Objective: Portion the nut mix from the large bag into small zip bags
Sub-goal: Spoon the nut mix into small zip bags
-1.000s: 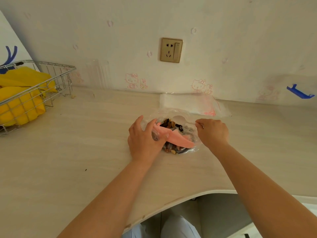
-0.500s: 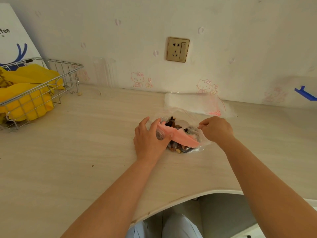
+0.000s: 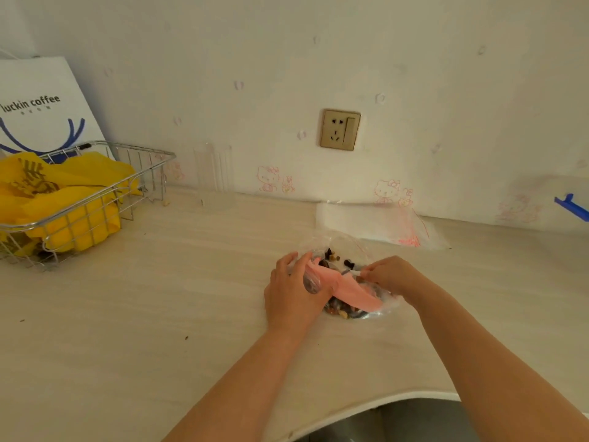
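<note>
surface: pale wood counter [image 3: 134,346] | on it: wire basket [image 3: 95,193]; nut bag [image 3: 353,301]; small zip bags [image 3: 366,220]

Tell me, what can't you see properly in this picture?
- Head view: the left hand covers the near side of the nut bag, so its grip is hidden.
- Head view: whether the bag's mouth is open; the right hand and a pink label cover it.
- Head view: how many small bags are stacked; clear plastic blurs together.
- Head view: the basket is cut off at the left edge.
</note>
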